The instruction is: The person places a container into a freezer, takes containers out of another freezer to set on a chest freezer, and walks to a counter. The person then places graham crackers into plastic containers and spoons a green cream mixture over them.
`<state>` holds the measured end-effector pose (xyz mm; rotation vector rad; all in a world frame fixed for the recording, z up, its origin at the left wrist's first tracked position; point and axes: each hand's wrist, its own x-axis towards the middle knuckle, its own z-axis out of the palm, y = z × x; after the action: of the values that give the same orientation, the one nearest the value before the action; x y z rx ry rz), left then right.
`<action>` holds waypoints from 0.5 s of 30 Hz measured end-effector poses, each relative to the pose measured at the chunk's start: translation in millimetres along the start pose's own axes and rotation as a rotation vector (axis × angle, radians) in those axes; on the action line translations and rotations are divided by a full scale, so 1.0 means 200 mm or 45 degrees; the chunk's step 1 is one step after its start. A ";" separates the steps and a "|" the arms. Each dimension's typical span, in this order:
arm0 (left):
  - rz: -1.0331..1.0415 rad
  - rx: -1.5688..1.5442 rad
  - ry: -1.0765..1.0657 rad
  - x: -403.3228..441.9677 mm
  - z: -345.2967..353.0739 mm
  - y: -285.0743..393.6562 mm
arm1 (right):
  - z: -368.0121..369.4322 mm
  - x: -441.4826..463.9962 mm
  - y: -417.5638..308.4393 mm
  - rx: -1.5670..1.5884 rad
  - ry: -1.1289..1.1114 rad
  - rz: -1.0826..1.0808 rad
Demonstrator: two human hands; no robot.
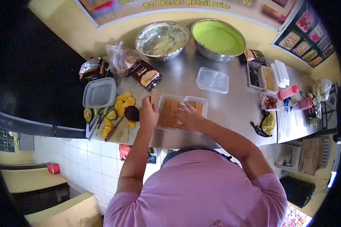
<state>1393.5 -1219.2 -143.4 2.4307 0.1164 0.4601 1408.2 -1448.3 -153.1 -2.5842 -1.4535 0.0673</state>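
Note:
Two clear plastic tubs stand side by side before me, with brown crackers (167, 113) laid in the left one and more in the right tub (205, 109). My right hand (191, 118) rests over the tubs, its fingers spread on the crackers. Just left of the tubs, my left hand (149, 113) is closed round a narrow cracker piece (153, 96) that sticks up from the fingers. Beyond it lies a dark cracker packet (145, 75). Yellow mango pieces (120, 108) and a dark round item (132, 113) are left of my left hand.
At the back stand a cream-smeared bowl (163, 39) and a bowl of green mixture (218, 39). A clear lid (212, 80) lies before them. An empty tub (99, 93) and knives are at the left; filled tubs (268, 79) and a pink bottle (287, 92) at the right.

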 end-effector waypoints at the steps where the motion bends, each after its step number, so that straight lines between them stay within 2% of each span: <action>1: -0.087 0.023 -0.022 0.08 -0.08 -0.05 | -0.01 0.01 0.03 -0.006 0.009 -0.030; 2: -0.179 0.045 -0.045 0.17 -0.16 -0.10 | -0.03 0.01 0.06 0.062 0.103 0.088; 3: -0.207 -0.057 0.042 0.28 -0.23 -0.20 | -0.04 0.01 0.10 0.133 0.196 0.211; 5: -0.280 -0.329 0.184 0.51 -0.39 -0.34 | -0.13 0.00 0.20 -0.034 0.206 0.390; 6: -0.390 -0.451 0.233 0.64 -0.46 -0.45 | -0.13 -0.01 0.25 -0.040 0.221 0.387; 7: -0.496 -0.579 0.271 0.79 -0.52 -0.61 | -0.11 -0.03 0.30 0.086 0.151 0.559; 8: -0.460 -0.466 0.421 0.96 -0.58 -0.93 | -0.08 -0.05 0.34 0.212 0.081 0.743; 10: -0.669 -0.995 0.449 1.13 -0.70 -0.86 | 0.01 -0.10 0.46 0.327 0.039 0.804; 11: -0.779 -0.983 0.374 1.21 -0.73 -0.94 | 0.03 -0.14 0.49 0.455 -0.014 0.840; 12: -0.886 -0.968 0.293 1.29 -0.76 -1.01 | 0.01 -0.21 0.49 0.457 0.209 0.738; 13: -0.944 -0.476 0.210 1.28 -0.80 -0.88 | 0.01 -0.28 0.50 0.441 0.227 0.794; 14: -0.945 -0.011 -0.147 1.35 -0.84 -0.91 | 0.00 -0.34 0.51 0.699 0.239 0.870; 15: -0.508 0.135 0.155 1.38 -0.72 -0.97 | -0.01 -0.40 0.54 0.962 0.261 0.928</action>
<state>1607.0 -927.8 -76.3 2.3977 0.6789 0.4255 1457.7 -1570.4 -173.6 -2.2150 -0.2539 0.3520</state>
